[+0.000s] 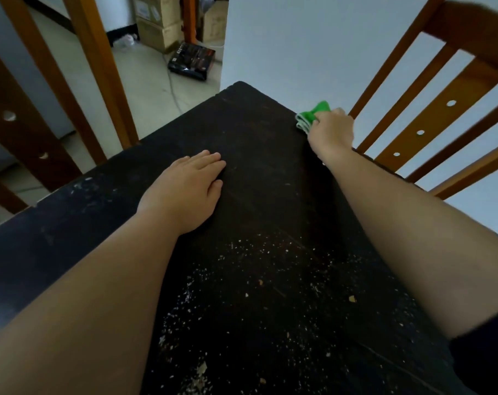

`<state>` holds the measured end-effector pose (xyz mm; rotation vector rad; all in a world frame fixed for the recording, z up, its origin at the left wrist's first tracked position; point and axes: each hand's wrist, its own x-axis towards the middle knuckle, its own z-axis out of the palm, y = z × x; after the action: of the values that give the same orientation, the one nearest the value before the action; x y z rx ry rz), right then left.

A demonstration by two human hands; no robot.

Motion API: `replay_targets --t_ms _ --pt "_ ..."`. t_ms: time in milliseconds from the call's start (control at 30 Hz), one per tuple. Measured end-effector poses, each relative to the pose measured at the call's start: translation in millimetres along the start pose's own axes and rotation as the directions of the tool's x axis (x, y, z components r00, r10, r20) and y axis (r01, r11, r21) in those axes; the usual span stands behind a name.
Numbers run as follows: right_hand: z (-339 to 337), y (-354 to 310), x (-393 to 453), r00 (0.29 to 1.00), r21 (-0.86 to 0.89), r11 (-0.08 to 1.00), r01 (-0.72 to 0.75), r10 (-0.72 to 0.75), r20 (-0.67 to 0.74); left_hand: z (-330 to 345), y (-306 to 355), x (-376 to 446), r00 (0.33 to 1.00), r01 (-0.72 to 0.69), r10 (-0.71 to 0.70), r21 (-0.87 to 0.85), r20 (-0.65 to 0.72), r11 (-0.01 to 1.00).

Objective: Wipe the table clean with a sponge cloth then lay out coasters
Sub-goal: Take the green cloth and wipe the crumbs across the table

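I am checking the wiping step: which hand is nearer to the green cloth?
Right. The right hand grips the green cloth at the table's far edge; the left hand lies flat mid-table, apart.

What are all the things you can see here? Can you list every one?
table: one, dark brown, middle, running away from the camera
crumbs: many, pale, scattered on the near part of the table
sponge cloth: one, green, far right edge of the table
chairs: two, orange-brown wood, one on each side of the table
black box: one, on the floor beyond the table
cardboard boxes: several, tan, stacked by the far wall
left hand: one, flat on the table
right hand: one, gripping the sponge cloth
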<state>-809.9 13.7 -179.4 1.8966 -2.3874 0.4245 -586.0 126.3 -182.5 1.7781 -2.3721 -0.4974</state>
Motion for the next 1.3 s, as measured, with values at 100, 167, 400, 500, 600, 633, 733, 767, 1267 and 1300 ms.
replay_targets --t_ms 100,167,400,500,600,633,733,767,1267,1300 --pt "4 -27 -17 0.983 0.075 0.981 0.178 -0.181 0.029 0 1 1 1.0 -0.006 0.006 -0.005 0.004 1.0" --pt "6 -33 -45 0.944 0.129 0.937 0.323 -0.329 0.023 -1 1 1 1.0 -0.008 0.008 0.004 0.008 1.0" --pt "-54 1 -144 0.758 0.327 0.781 0.533 -0.612 0.225 -1 2 -2 1.0 -0.013 0.012 0.04 0.017 0.999" --pt "-62 17 -127 0.889 0.257 0.892 0.371 -0.422 0.18 1 4 -3 1.0 -0.012 0.01 0.06 0.023 0.998" --pt "-49 14 -123 0.958 0.114 0.966 0.23 -0.246 0.147 0 5 -3 1.0 -0.006 0.005 0.065 0.021 0.998" --pt "-45 12 -131 0.957 0.076 0.967 0.243 -0.252 0.145 -1 5 -4 1.0 -0.005 0.003 0.077 0.026 0.997" --pt "-48 1 -172 0.914 0.123 0.929 0.349 -0.367 0.175 -3 7 -6 0.999 -0.011 0.004 0.13 0.049 0.991" --pt "-52 -1 -189 0.896 0.144 0.907 0.396 -0.416 0.157 -3 8 -6 0.998 -0.003 -0.006 0.142 0.06 0.99" --pt "-85 136 -68 0.988 0.167 0.978 -0.122 0.102 0.119 -15 93 16 0.972 0.02 -0.083 0.277 0.219 0.961" --pt "-81 141 -58 0.992 0.144 0.985 -0.093 0.079 0.101 -8 100 21 0.964 -0.035 -0.032 0.243 0.266 0.969"
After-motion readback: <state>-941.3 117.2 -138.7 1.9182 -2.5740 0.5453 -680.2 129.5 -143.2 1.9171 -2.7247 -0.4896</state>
